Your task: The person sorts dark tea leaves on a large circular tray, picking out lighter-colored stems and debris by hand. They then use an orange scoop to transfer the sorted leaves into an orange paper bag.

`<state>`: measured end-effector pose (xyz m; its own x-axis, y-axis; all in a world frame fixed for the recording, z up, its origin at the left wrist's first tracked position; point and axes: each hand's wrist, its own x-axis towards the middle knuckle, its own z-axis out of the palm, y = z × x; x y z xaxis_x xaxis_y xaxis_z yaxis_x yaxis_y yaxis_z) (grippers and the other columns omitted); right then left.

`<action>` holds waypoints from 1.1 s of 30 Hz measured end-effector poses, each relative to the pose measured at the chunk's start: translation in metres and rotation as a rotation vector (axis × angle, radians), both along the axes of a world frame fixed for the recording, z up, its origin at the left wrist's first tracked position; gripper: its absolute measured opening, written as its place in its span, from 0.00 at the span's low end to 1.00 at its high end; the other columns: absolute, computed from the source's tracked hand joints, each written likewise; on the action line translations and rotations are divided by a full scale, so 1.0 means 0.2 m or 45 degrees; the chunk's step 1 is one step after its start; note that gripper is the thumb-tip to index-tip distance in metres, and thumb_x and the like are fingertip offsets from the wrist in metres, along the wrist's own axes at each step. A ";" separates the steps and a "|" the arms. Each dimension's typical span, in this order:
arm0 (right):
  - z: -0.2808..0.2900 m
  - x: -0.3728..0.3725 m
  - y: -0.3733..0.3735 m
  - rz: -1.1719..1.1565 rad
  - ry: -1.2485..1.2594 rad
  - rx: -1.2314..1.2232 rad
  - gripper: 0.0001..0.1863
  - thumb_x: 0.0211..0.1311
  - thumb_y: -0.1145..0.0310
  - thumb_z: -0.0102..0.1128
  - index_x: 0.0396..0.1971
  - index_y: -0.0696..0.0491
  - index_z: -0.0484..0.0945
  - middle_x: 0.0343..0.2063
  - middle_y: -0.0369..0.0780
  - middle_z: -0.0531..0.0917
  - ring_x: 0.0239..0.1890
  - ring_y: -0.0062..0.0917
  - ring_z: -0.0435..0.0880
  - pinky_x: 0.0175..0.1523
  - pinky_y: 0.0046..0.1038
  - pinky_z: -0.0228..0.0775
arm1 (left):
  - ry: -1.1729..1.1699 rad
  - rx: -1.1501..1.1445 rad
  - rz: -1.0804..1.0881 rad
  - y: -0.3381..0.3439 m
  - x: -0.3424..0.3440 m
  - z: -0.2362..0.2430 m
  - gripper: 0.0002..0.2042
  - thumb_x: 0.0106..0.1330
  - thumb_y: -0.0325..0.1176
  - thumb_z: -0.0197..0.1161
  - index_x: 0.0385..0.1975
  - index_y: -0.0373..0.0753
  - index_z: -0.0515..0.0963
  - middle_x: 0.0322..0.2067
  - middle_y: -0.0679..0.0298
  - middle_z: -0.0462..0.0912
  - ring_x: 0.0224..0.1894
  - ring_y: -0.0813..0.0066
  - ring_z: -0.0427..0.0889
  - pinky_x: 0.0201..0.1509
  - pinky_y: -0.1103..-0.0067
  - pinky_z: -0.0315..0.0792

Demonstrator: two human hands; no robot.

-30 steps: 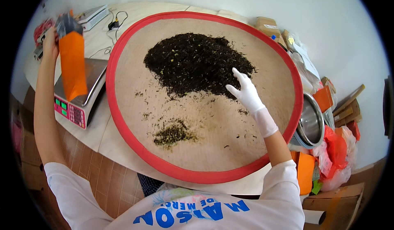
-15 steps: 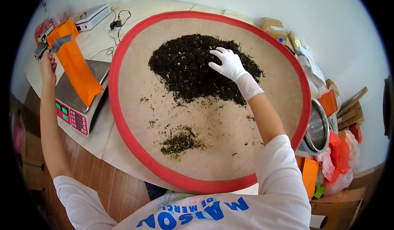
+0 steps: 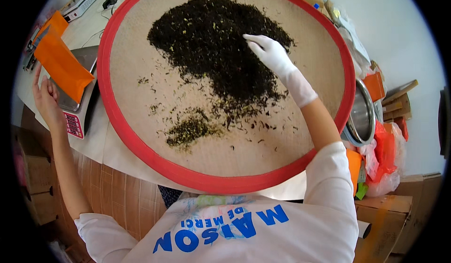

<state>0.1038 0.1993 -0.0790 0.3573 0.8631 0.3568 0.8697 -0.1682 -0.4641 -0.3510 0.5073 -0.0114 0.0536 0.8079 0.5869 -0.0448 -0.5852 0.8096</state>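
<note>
My left hand (image 3: pixel 47 96) is just beside an orange bag (image 3: pixel 63 63) over the scale (image 3: pixel 80 94); its index finger extends and the others are loosely bent, apparently empty. My white-gloved right hand (image 3: pixel 275 56) is over the dark heap of dried leaves (image 3: pixel 197 33), fingertips at the surface, fingers extended, nothing visible in them. The heap rests on a round cloth tray with a red rim (image 3: pixel 108 112); a smaller patch of greenish fragments (image 3: pixel 188 131) lies nearer me.
Top left are a white device (image 3: pixel 82 2), cords and a black plug (image 3: pixel 110 0). At the right stand steel bowls (image 3: pixel 364 112), crumpled plastic bags (image 3: pixel 385 164) and cardboard (image 3: pixel 380 216). The tray overhangs the front table edge. A tiled floor (image 3: pixel 117 192) shows below.
My left hand moved down, off the orange bag it held. My right hand reached into the heap, and dark leaves now spread further toward me. The view has shifted, raising the tray in frame.
</note>
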 end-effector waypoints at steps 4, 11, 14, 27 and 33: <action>-0.29 -0.05 0.15 -0.012 -0.341 -0.329 0.32 0.65 0.42 0.49 0.64 0.44 0.68 0.65 0.46 0.65 0.67 0.42 0.63 0.69 0.41 0.56 | 0.063 -0.095 -0.164 -0.24 0.22 -0.01 0.18 0.74 0.34 0.49 0.60 0.39 0.71 0.22 0.77 0.57 0.20 0.92 0.54 0.21 0.91 0.49; -0.29 -0.30 0.02 0.150 -0.415 -0.493 0.31 0.62 0.40 0.52 0.60 0.42 0.73 0.61 0.46 0.70 0.61 0.45 0.69 0.63 0.45 0.62 | 0.013 -0.217 -0.617 -0.61 0.55 0.01 0.17 0.74 0.34 0.49 0.59 0.36 0.71 0.21 0.77 0.55 0.19 0.91 0.53 0.22 0.90 0.49; -0.30 -0.47 -0.17 0.383 -0.270 -0.441 0.31 0.61 0.40 0.53 0.60 0.43 0.73 0.61 0.47 0.71 0.60 0.47 0.70 0.63 0.43 0.63 | -0.029 -0.281 -0.777 -0.74 0.75 -0.01 0.17 0.73 0.34 0.50 0.58 0.36 0.72 0.21 0.77 0.56 0.19 0.91 0.54 0.22 0.89 0.49; -0.53 0.04 -0.45 -0.358 -0.146 -0.142 0.19 0.68 0.61 0.50 0.56 0.50 0.76 0.56 0.45 0.77 0.60 0.37 0.73 0.67 0.33 0.60 | 0.347 -0.526 -0.925 -0.94 1.12 -0.22 0.12 0.73 0.31 0.49 0.50 0.37 0.74 0.26 0.72 0.70 0.21 0.89 0.67 0.20 0.88 0.62; -0.22 -0.18 -0.43 0.169 0.687 -0.244 0.19 0.70 0.59 0.51 0.56 0.49 0.77 0.50 0.41 0.81 0.55 0.26 0.77 0.61 0.26 0.64 | 0.477 -0.410 -0.982 -0.80 1.06 -0.40 0.14 0.71 0.35 0.52 0.52 0.41 0.77 0.27 0.77 0.71 0.28 0.92 0.66 0.27 0.90 0.59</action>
